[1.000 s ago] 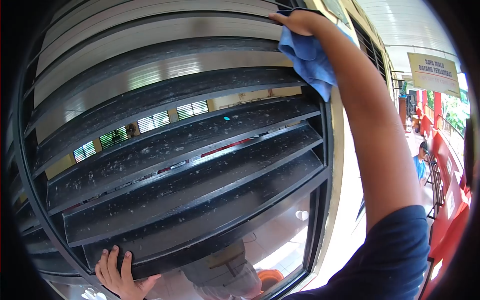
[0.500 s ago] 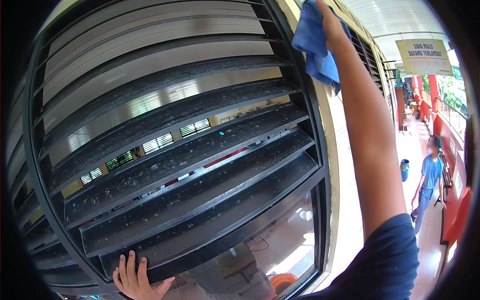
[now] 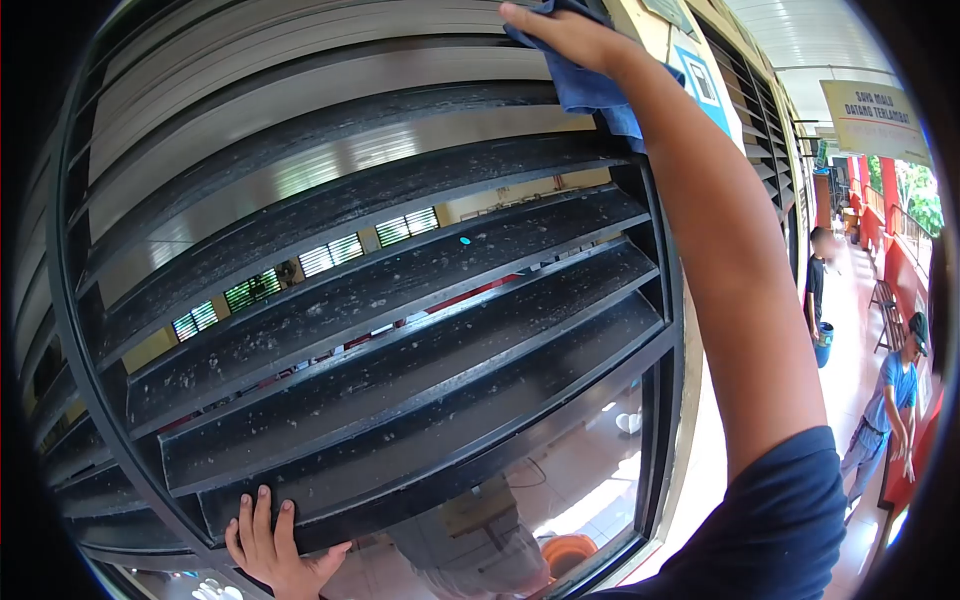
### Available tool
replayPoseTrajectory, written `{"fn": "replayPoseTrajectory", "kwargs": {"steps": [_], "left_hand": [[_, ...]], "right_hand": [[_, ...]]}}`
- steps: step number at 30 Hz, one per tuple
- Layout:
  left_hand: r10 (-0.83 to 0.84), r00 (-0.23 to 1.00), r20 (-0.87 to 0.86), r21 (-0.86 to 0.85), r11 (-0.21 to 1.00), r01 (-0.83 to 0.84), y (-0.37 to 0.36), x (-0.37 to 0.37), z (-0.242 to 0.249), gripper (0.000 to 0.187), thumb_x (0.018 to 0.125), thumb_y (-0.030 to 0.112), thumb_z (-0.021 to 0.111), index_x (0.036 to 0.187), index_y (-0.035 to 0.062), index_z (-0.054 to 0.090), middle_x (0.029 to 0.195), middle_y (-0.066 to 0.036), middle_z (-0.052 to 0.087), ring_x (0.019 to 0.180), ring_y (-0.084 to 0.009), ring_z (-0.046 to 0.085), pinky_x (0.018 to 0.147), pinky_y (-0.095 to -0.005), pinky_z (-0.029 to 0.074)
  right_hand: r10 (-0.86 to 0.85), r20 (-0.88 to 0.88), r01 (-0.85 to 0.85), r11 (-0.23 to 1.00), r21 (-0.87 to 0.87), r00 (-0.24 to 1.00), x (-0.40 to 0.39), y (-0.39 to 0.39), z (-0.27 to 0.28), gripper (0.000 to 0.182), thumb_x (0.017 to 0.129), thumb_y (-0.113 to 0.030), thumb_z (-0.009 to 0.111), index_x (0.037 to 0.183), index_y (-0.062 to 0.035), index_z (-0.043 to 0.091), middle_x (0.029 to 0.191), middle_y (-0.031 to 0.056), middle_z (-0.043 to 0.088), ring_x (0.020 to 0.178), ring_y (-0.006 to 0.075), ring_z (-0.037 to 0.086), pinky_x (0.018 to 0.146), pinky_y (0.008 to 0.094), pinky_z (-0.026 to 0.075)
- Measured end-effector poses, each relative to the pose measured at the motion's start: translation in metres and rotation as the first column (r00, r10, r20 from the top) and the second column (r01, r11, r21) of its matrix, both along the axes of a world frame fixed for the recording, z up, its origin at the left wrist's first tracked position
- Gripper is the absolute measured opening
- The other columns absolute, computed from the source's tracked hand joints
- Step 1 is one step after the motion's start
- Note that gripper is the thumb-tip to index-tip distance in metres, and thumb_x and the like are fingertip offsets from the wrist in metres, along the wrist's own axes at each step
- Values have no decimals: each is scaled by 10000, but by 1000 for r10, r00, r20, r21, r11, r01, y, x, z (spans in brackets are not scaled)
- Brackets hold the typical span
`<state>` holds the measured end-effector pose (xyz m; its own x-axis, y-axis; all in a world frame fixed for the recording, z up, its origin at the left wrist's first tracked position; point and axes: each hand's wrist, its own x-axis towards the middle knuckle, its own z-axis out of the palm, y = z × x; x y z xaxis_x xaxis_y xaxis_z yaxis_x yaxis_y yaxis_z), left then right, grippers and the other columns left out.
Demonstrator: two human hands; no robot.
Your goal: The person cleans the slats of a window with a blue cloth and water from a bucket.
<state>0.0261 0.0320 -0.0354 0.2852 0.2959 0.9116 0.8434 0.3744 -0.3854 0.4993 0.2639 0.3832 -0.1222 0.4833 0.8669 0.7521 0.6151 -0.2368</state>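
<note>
My right hand [image 3: 578, 38] is raised high and holds a blue cloth [image 3: 590, 88] against the upper right of a dark louvre window [image 3: 380, 275]. Folds of the fabric hang below the fingers, over the black side frame. The slats are tilted and speckled with pale spots and dust; a small turquoise spot marks one of them. Low on the left, my left hand [image 3: 278, 555] lies on the bottom slat and the frame edge, fingers stretched out and holding nothing.
Below the slats is a glass pane [image 3: 590, 470] with an orange basin [image 3: 568, 553] visible through it. To the right runs a corridor with a person in blue [image 3: 885, 400], another person in black [image 3: 816, 285], a blue bin [image 3: 823, 345] and a hanging sign [image 3: 873, 118].
My right hand and the cloth have moved left, from the window's outer edge onto its frame and slat ends. My left hand stays in place. The person in blue has come nearer.
</note>
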Motion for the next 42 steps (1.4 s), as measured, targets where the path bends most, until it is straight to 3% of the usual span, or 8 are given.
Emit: {"fn": "replayPoseTrajectory", "kwargs": {"steps": [3, 10, 24, 26, 27, 37, 38, 42], "left_hand": [[-25, 999, -34, 36, 999, 27, 4, -1, 0, 792, 896, 811, 471, 1178, 93, 655, 1334, -188, 674, 1282, -384, 602, 1110, -515, 339], [-79, 994, -81, 40, 996, 82, 3, 5, 7, 788, 887, 810, 501, 1174, 96, 675, 1283, -180, 698, 1211, -381, 640, 1076, -523, 392], [-203, 977, 56, 167, 967, 192, 2, 6, 2, 712, 854, 821, 552, 1238, 245, 719, 1368, -13, 672, 1331, -217, 568, 1149, -448, 326], [-197, 980, 35, 166, 968, 189, 2, 2, 1, 709, 856, 823, 548, 1240, 252, 719, 1365, -3, 674, 1336, -210, 566, 1161, -442, 319], [-219, 975, 42, 183, 961, 208, 3, 2, 0, 713, 854, 827, 550, 1253, 260, 716, 1359, 7, 678, 1339, -203, 566, 1170, -442, 314], [-202, 978, 44, 120, 973, 196, 1, 4, 2, 684, 847, 809, 577, 1179, 230, 729, 1300, -19, 710, 1292, -231, 596, 1146, -451, 308], [-188, 982, 33, 106, 977, 184, 1, 2, 3, 688, 853, 810, 569, 1176, 223, 730, 1298, -26, 710, 1280, -236, 604, 1142, -455, 309], [-159, 986, -51, 103, 981, 164, 4, -3, 3, 713, 860, 829, 538, 1154, 208, 731, 1287, -41, 715, 1237, -256, 631, 1130, -471, 314]], "right_hand": [[-176, -94, 175, 984, -27, 980, 13, 33, -5, 1074, 856, -907, 407, 1411, -13, 623, 1425, 292, 578, 1350, 417, 538, 1135, 466, 354], [149, -151, -140, 988, 72, 977, -71, -29, -21, 1164, 899, -882, 361, 1425, 148, 496, 1456, 344, 520, 1367, 417, 513, 1143, 454, 368], [636, 564, -786, 617, 38, 526, -385, -181, 21, 867, 984, -717, 458, 1297, 76, 620, 1291, 261, 655, 1190, 334, 615, 1049, 399, 441], [324, 404, -483, 780, 397, 856, -466, -156, 10, 798, 1006, -656, 448, 1361, 46, 585, 1392, 276, 603, 1290, 398, 579, 1121, 444, 407], [244, 235, -330, 503, 799, 941, -476, -156, -9, 768, 1014, -609, 436, 1440, 24, 522, 1493, 287, 513, 1379, 442, 499, 1186, 479, 350], [238, 371, -403, 784, 472, 897, -392, -197, 0, 760, 1004, -603, 442, 1271, 76, 656, 1333, 329, 619, 1243, 460, 607, 1082, 475, 447], [222, 491, -385, 885, 261, 842, -420, -167, 37, 937, 913, -808, 446, 1469, -64, 563, 1467, 211, 576, 1310, 413, 581, 1155, 473, 390], [108, 223, -215, 814, 539, 969, -375, -130, 22, 816, 930, -732, 524, 1409, -80, 624, 1359, 223, 648, 1242, 351, 631, 1098, 457, 442]]}}
